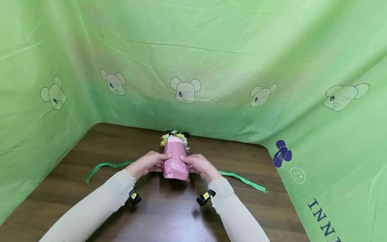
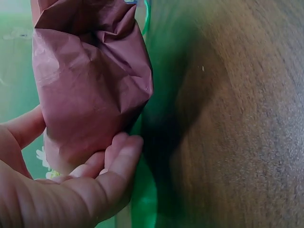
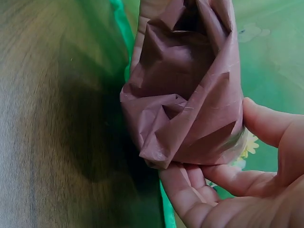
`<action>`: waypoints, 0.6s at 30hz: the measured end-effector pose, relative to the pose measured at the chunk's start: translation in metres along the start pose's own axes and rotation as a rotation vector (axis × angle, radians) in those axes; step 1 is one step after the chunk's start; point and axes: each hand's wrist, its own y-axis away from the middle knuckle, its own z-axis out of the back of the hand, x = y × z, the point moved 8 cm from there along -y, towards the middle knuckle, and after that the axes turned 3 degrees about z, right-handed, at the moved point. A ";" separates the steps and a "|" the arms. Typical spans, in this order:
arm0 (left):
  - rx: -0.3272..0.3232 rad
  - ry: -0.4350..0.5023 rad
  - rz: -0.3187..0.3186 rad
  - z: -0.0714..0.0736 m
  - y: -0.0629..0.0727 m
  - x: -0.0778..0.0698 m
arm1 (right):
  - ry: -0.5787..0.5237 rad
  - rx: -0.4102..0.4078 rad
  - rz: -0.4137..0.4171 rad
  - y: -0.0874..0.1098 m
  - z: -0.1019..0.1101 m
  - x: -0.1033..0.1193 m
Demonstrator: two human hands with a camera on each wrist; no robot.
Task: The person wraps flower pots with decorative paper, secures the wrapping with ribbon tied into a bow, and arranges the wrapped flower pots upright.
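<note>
A small bouquet wrapped in pink paper (image 1: 176,164) is held between both hands, its yellow and white flowers (image 1: 180,136) at the far end. My left hand (image 1: 148,163) grips the wrap's left side, thumb on top and fingers beneath. On the right side my right hand (image 1: 202,165) grips it the same way. The folded, crumpled bottom of the wrap (image 2: 90,90) faces the left wrist camera; twisted folds (image 3: 185,99) show in the right wrist view. A green ribbon (image 1: 242,180) lies on the table, stretching out to both sides; its middle is hidden behind the hands and bouquet.
The brown wooden table (image 1: 242,215) is enclosed at the back and sides by a green cloth (image 1: 217,111) printed with bear heads. Something dark (image 1: 185,133) shows behind the flowers, too hidden to name. A black band with a camera (image 1: 206,197) sits on each wrist.
</note>
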 end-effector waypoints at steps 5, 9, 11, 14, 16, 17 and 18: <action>0.012 0.001 0.017 0.000 -0.007 0.007 | 0.040 -0.035 -0.001 -0.003 0.002 -0.004; 0.015 -0.006 0.023 0.002 -0.009 0.010 | 0.088 -0.066 -0.003 -0.005 0.002 -0.006; 0.018 -0.014 0.026 0.003 -0.010 0.010 | 0.138 -0.094 0.003 -0.006 0.004 -0.005; 0.033 -0.035 0.028 0.003 -0.010 0.009 | 0.251 -0.165 0.032 -0.005 0.010 -0.002; 0.041 -0.064 0.024 0.004 -0.011 0.007 | 0.350 -0.210 0.069 -0.004 0.014 0.002; 0.045 -0.084 0.020 0.004 -0.012 0.007 | 0.395 -0.227 0.085 -0.004 0.016 0.004; 0.047 -0.107 0.013 0.005 -0.012 0.006 | 0.451 -0.240 0.109 -0.004 0.017 0.006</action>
